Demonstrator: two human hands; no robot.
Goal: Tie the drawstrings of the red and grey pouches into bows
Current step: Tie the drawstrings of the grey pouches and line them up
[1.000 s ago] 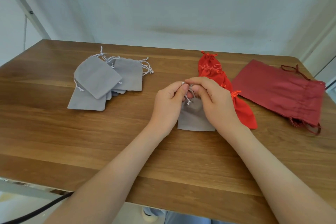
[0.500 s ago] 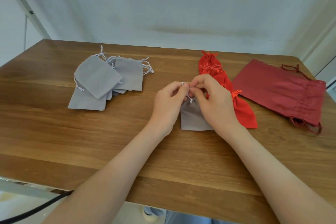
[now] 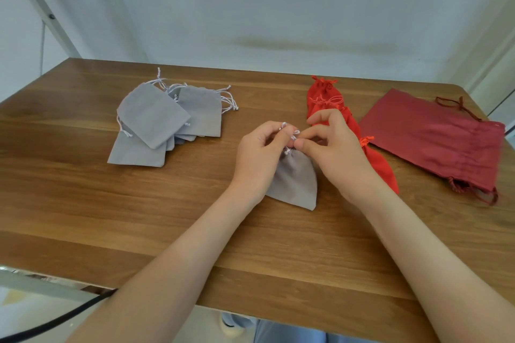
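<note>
Grey pouch (image 3: 295, 181), white drawstrings (image 3: 292, 135), brown table (image 3: 83, 203)

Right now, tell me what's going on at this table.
A person is tying one grey pouch. The left hand and right hand both pinch its white drawstring at the gathered neck; fingers hide whether a bow is formed. A pile of grey pouches lies to the left, red pouches and a larger dark red bag to the right.

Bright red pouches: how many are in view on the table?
3 visible, overlapping in a row: far red pouch at the back, middle red pouch just nearer, near red pouch right of the right hand. The hand may hide another.
</note>
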